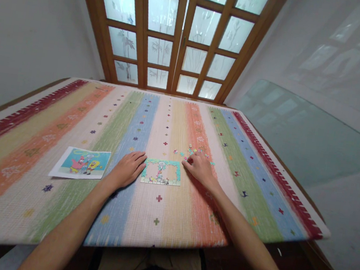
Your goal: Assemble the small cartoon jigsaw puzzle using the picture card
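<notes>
A small, partly built jigsaw puzzle point(162, 172) with a teal border lies on the striped mat point(155, 220) in front of me. My left hand point(128, 168) rests flat, fingers stretched, against the puzzle's left edge. My right hand point(198, 166) sits at the puzzle's upper right corner with fingers curled down on the mat, fingertips by the border; whether a piece is under them is hidden. Several loose puzzle pieces point(194, 150) lie scattered just beyond my right hand.
A printed cartoon reference picture point(81, 163) lies to the left of my left hand. The mat covers a wooden table; its near edge is close to my lap. Frosted-glass wooden doors point(180, 33) stand behind; a glass pane point(302, 133) leans at right.
</notes>
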### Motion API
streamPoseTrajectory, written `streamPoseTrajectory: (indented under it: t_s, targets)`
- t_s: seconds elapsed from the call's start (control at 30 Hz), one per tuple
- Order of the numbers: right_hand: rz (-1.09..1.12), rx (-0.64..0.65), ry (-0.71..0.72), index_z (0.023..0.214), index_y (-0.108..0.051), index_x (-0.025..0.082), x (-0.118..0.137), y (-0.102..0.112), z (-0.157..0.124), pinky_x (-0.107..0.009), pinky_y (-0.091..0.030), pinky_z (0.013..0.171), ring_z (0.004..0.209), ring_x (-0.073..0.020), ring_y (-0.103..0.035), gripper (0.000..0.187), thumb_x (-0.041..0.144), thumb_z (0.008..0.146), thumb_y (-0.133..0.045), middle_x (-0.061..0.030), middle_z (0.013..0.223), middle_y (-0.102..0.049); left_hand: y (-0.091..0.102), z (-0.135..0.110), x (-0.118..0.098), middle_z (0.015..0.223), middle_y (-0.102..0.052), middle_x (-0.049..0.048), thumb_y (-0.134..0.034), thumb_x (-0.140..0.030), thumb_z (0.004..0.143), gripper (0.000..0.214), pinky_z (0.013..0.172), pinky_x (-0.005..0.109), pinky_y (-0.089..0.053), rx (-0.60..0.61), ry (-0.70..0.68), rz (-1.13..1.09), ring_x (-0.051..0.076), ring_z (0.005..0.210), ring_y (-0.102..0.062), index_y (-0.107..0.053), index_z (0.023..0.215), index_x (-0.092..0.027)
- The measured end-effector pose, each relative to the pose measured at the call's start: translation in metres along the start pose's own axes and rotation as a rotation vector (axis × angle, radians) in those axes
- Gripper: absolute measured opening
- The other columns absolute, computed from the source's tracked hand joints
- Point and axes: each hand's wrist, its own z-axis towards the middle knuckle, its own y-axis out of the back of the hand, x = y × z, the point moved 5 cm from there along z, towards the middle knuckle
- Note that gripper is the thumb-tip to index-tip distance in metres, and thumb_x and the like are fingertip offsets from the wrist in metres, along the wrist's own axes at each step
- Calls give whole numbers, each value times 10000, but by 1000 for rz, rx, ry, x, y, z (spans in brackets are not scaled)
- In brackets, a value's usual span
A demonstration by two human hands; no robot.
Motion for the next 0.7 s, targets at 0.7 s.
streamPoseTrajectory:
  t_s: [0.7]
  targets:
    - [281,64,-10,750,-660,176,-11,-4,10,-307,-416,737,791,-202,-583,100,240,774,-733,-61,805,-673,0,0,0,1388,-607,160,-318,-383,1057,452,1102,516,-446,7,2,7,297,1299,-539,-599,1318,-144]
